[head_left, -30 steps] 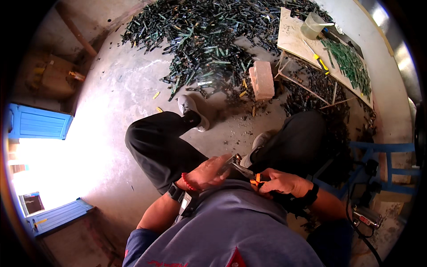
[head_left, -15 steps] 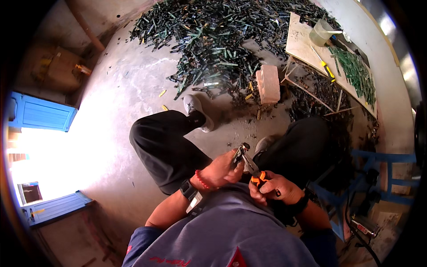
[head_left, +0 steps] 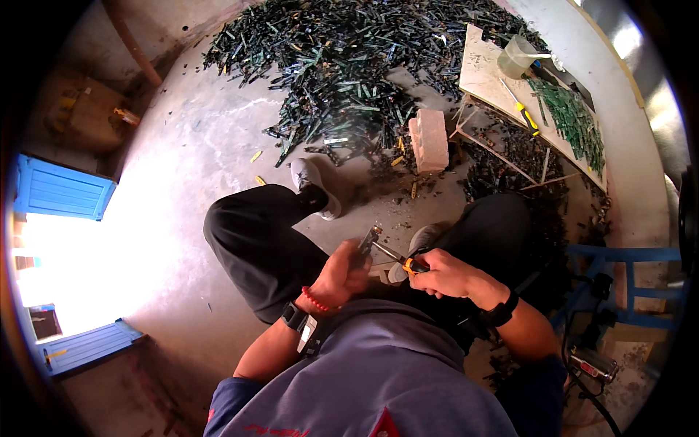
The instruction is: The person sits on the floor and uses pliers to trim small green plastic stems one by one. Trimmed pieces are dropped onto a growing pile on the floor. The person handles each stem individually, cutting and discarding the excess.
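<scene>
Between my lap and the floor, my left hand (head_left: 339,275) is closed round a narrow dark strip-shaped piece (head_left: 366,244), its upper end sticking out past the fingers. What kind of part it is, I cannot make out. My right hand (head_left: 453,275) grips pliers (head_left: 413,265) by their orange-and-black handles, knuckles turned up. The thin metal jaws point left and reach the side of the piece; whether they bite on it is too small to tell. The left fingers are slightly blurred.
A large heap of dark strips (head_left: 342,80) covers the far floor. A brick (head_left: 429,142) stands before it. At right, a low board (head_left: 484,69) bears a plastic tub (head_left: 515,58), a yellow-handled screwdriver (head_left: 526,118) and green strips (head_left: 571,120). A blue metal frame (head_left: 633,255) is at far right.
My right hand has turned over, back of the hand now up, and the pliers come at the piece more from the side. My left hand has shifted slightly left. The whole view has shifted a little.
</scene>
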Motion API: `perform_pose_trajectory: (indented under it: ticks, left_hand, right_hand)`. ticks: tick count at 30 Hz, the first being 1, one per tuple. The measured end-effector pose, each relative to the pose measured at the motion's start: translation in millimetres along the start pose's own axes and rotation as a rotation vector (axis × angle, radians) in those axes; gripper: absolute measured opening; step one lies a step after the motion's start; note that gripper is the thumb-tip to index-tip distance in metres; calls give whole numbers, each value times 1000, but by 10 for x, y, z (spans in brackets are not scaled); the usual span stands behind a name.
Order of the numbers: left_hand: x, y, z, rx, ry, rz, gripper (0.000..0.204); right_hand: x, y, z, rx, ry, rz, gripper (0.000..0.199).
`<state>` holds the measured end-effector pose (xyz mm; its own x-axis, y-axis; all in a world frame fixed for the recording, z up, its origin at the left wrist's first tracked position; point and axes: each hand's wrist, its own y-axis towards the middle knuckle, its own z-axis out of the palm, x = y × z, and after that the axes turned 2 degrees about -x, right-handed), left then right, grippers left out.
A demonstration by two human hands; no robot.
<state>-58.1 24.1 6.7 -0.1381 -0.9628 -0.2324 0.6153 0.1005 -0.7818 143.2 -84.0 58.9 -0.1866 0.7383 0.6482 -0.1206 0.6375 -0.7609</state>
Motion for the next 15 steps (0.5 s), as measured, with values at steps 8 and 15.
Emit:
perform_pose_trajectory:
  ticks: [8,15]
  left_hand:
    - [78,7,-20,-29,30,172,41]
    - [167,111,29,-128,298,277,36]
  right_hand:
    - [29,125,-25,-138,-311,-129,21]
    - [115,150,53,-354,-666,-143,24]
